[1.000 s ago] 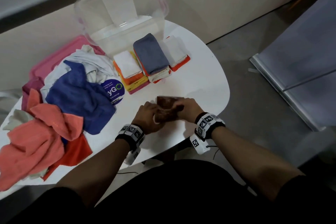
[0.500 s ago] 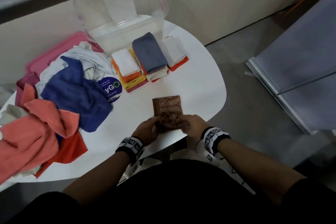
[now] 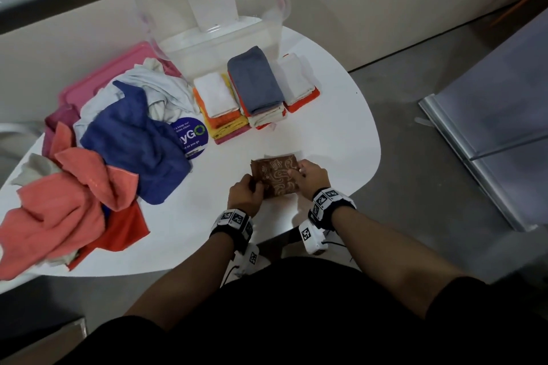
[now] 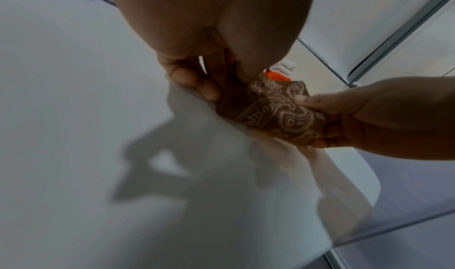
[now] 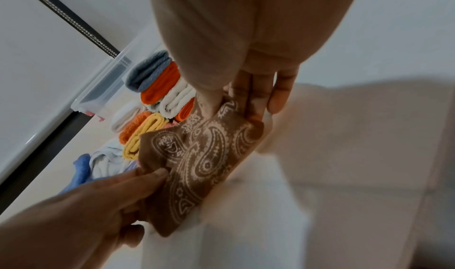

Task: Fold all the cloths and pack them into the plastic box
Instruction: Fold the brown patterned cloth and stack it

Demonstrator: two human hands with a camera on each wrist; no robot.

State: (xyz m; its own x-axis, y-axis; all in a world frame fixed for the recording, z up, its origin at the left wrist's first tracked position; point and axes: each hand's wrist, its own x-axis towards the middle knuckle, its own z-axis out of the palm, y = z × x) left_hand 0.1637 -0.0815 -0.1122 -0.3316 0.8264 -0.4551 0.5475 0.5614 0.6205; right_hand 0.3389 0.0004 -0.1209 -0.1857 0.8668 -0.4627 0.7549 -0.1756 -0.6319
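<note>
Holding: both hands are on the brown paisley cloth, folded small, near the front edge of the white tabletop.
Left hand: the left hand has its thumb and curled fingers clamped on the cloth's left edge; the left wrist view shows the pinch.
Right hand: the right hand grips the cloth's right edge, thumb on top and fingers tucked beneath.
Cloth height: it looks raised a touch off the tabletop, but the blur at its lower edge leaves that unsure.
Folded stacks: three piles sit side by side farther back, a grey-blue cloth topping the middle one, a white cloth on the left pile over orange and yellow layers, another white one on the right pile over orange.
Plastic box: the clear plastic box stands at the far edge, right behind the stacks, with no cloth showing through its walls.
Unfolded heap: on the left lies a loose heap, with a dark blue cloth above coral cloths and a pale one behind.
Pink lid: a flat pink lid lies under the heap's far side.
Sticker: a round purple sticker sits on the tabletop between heap and stacks.
</note>
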